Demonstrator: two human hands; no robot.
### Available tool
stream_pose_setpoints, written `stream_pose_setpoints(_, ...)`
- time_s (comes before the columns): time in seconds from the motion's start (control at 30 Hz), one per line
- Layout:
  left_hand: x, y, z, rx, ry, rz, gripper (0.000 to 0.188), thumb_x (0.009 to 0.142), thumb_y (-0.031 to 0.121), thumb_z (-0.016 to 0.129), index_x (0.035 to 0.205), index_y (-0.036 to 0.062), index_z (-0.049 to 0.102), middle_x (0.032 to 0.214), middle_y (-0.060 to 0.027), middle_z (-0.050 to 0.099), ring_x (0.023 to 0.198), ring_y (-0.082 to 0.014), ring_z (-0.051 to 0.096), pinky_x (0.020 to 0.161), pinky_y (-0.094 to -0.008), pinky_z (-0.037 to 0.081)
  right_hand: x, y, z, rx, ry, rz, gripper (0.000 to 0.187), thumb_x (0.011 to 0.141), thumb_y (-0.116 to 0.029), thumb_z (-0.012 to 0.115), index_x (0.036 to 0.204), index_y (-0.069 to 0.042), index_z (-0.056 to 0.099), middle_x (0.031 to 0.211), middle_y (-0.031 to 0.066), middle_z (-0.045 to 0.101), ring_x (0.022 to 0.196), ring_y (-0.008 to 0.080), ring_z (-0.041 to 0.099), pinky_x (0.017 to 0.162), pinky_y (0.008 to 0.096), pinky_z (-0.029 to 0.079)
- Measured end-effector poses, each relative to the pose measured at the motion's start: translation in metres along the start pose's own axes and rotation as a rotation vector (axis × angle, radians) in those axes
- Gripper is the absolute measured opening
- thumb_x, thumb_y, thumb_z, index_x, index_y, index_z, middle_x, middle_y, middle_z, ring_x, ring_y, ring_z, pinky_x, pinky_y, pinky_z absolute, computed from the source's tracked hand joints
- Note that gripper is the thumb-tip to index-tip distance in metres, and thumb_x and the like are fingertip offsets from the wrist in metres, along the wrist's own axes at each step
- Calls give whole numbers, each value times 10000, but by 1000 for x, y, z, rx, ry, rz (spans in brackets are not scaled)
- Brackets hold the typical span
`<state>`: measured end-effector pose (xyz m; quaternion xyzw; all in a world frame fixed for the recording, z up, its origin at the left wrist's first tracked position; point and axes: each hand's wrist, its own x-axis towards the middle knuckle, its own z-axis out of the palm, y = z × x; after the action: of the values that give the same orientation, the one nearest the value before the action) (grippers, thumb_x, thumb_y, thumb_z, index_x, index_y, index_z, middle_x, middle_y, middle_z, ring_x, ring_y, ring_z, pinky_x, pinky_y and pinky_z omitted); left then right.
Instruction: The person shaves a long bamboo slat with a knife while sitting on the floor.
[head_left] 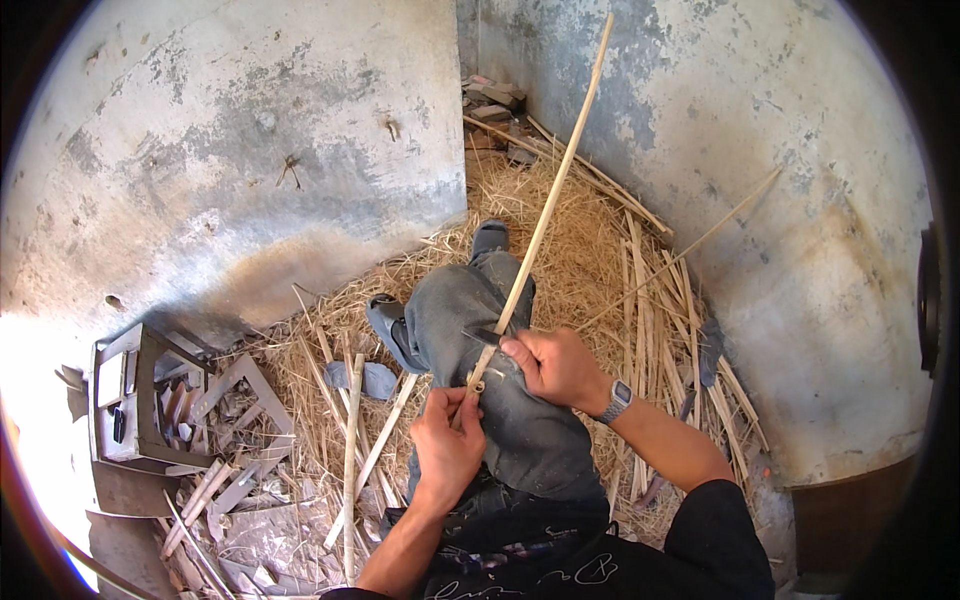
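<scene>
A long, pale wooden strip (552, 195) slants up and away over my lap, its far end raised near the wall. My left hand (447, 445) pinches its near end, thumb and fingers pressed together. My right hand (562, 368) is closed around a knife whose handle the fingers hide. The dark knife blade (482, 335) lies across the strip a little above my left hand. A small curled shaving (478, 387) sits at the strip by my left fingertips. Beneath is my leg in dusty grey trousers (450, 310).
Shavings (510, 195) cover the floor around my feet. Several long strips (650, 330) lie to the right along the wall, and another pale stick (352, 450) lies at the left. A broken wooden frame (150, 400) and scraps stand at far left. Stained walls (330, 120) close in ahead.
</scene>
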<state>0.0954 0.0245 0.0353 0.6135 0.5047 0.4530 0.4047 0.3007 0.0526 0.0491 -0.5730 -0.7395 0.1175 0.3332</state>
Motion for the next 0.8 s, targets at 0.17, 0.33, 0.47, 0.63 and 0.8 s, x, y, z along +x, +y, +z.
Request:
stream_pose_setpoints(0.17, -7, -3, 0, 46, 6, 30, 107, 968, 38, 679, 974, -48, 616, 756, -116, 723, 680, -109, 692, 582, -254, 518, 2, 2, -24, 132, 34, -30, 417, 1047, -275, 594, 719, -18, 593, 558, 172, 516, 447, 327, 502, 459, 416, 385)
stream_pose_setpoints(0.33, -14, -7, 3, 144, 34, 67, 107, 960, 37, 690, 975, -38, 616, 773, -125, 732, 689, -126, 716, 593, -260, 531, 58, 30, -61, -126, 352, 108, 460, 1071, -343, 538, 724, -51, 621, 504, 123, 510, 416, 288, 495, 427, 412, 378)
stream_pose_setpoints(0.47, -11, -12, 8, 155, 93, 99, 113, 952, 41, 705, 970, -29, 618, 795, -136, 739, 670, -138, 712, 582, -268, 524, 37, 13, -15, -104, 270, 8, 437, 1058, -329, 562, 719, -54, 588, 520, 149, 523, 445, 341, 550, 431, 430, 396)
stream_pose_setpoints(0.63, -6, -2, 7, 131, 116, 151, 118, 947, 46, 712, 970, -27, 622, 793, -143, 736, 661, -146, 708, 585, -274, 526, -1, -14, 3, -28, 158, -53, 416, 1037, -304, 602, 710, -48, 583, 551, 185, 531, 487, 385, 577, 445, 456, 405)
stream_pose_setpoints(0.8, -9, -4, 2, 168, 68, 63, 105, 948, 42, 704, 963, -31, 630, 764, -138, 730, 670, -162, 721, 595, -279, 534, 11, 0, -24, 73, 175, 51, 373, 1050, -293, 585, 778, -41, 623, 538, 165, 523, 441, 363, 521, 436, 452, 388)
